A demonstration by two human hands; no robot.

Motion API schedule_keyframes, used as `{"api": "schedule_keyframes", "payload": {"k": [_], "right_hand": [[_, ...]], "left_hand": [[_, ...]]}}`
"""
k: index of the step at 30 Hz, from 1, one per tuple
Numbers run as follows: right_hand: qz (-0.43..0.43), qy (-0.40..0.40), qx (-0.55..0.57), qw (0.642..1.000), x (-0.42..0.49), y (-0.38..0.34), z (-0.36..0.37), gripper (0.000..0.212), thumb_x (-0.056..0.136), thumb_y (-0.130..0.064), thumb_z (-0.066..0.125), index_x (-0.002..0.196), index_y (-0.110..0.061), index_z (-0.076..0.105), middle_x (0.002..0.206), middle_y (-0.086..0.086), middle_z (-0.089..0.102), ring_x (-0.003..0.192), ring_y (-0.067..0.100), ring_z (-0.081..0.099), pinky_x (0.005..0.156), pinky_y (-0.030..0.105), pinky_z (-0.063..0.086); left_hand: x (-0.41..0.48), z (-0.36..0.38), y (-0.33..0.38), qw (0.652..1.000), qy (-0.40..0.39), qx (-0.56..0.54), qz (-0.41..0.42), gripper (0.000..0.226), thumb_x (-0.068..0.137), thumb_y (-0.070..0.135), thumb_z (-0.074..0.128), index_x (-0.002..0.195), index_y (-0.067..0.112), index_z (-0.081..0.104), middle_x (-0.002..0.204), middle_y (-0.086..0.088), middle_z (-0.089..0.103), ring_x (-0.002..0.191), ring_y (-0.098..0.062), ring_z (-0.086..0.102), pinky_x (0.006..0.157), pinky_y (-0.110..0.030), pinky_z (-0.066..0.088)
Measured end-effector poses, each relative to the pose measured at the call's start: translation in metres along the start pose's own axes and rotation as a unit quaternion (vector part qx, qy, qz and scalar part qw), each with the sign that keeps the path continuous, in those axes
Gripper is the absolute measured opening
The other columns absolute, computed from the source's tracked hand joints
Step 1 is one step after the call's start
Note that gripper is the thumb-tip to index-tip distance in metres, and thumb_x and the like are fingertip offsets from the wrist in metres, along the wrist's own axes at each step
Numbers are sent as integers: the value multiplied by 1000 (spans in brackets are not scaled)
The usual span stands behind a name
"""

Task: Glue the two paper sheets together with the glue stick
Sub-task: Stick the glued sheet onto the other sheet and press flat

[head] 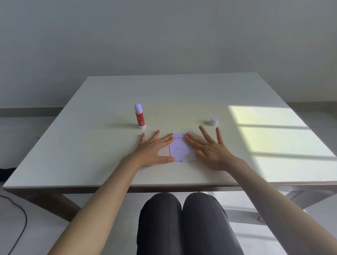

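Observation:
A small white paper sheet (181,149) with faint printed marks lies flat near the table's front middle; I cannot tell whether a second sheet lies under it. My left hand (152,150) rests flat with spread fingers, its fingertips and thumb touching the paper's left edge. My right hand (208,147) lies flat, fingers apart, over the paper's right part. A red and white glue stick (139,117) stands upright behind my left hand, its white tip uncovered. Its white cap (214,121) stands apart, behind my right hand.
The white table (86,143) runs wide on both sides, with a patch of window light at the right. My knees in dark trousers sit under the front edge. A black cable lies on the floor at the left.

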State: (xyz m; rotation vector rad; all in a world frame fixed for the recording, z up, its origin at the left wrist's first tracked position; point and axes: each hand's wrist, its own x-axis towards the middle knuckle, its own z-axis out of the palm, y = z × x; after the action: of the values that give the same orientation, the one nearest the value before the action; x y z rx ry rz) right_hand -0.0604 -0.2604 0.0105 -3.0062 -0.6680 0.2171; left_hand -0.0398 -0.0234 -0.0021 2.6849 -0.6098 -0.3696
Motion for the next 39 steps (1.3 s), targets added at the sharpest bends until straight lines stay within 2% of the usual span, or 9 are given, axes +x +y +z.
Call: {"api": "schedule_keyframes", "payload": {"k": [2,6,13,20,22,27,33,36,39], "right_hand": [[-15,15,-16,1000,-1,-9,2,56,99,-28,20,150,-32,-4,161,-14,-5,147,20,-20,113,56,-19],[-130,39,-41,990,-15,-28,21,59,94,-34,17,151,-33,2,158,-17,-5,145,20,-22,109,55,-24],[-7,13,-34,999,27,-2,0,55,99,-27,19,151,-31,-1,161,-15,-1,148,20,-15,115,57,-14],[-122,37,-35,991,-2,-18,20,58,94,-35,13,150,-35,0,157,-20,-5,145,19,-23,108,52,-27],[-101,33,-30,994,5,-12,14,56,98,-29,20,149,-37,-1,158,-20,-3,145,18,-22,109,53,-24],[-28,19,-32,999,20,-10,0,56,99,-27,19,151,-31,-2,161,-13,0,148,19,-13,114,56,-16],[-141,22,-41,989,-14,-25,20,62,89,-36,10,150,-34,-1,155,-20,-10,144,18,-22,109,55,-25],[-82,21,-27,996,-11,-10,14,58,98,-29,22,150,-35,-3,159,-17,-5,147,18,-19,110,55,-23],[-34,19,-20,999,-11,-4,12,58,99,-28,21,150,-32,-7,160,-15,-5,148,18,-17,111,54,-22]], "left_hand": [[0,0,0,1000,0,3,1,80,82,59,52,148,35,14,157,25,5,147,-13,-12,114,-54,-14],[-1,1,0,1000,5,8,2,79,83,60,51,148,36,14,157,24,6,147,-13,-11,114,-53,-13],[-2,-1,1,1000,-3,14,3,79,84,59,51,149,34,13,158,22,4,147,-15,-12,115,-54,-12],[0,3,-2,1000,8,9,10,81,82,61,51,148,36,12,157,22,5,147,-14,-12,114,-55,-13],[0,2,-1,1000,6,12,8,81,83,60,51,148,35,12,157,22,5,147,-14,-12,114,-55,-13],[-2,0,1,1000,0,9,3,80,84,59,51,149,35,11,158,22,4,147,-14,-13,115,-55,-12],[-2,0,2,1000,2,7,4,78,84,59,50,148,35,13,157,23,5,147,-14,-12,115,-55,-11],[-3,0,3,1000,-3,2,1,79,84,58,51,149,34,12,157,23,4,147,-13,-13,115,-55,-12],[-4,-1,3,1000,-6,1,-1,78,85,57,50,149,34,12,157,24,3,146,-13,-13,115,-54,-13]]}}
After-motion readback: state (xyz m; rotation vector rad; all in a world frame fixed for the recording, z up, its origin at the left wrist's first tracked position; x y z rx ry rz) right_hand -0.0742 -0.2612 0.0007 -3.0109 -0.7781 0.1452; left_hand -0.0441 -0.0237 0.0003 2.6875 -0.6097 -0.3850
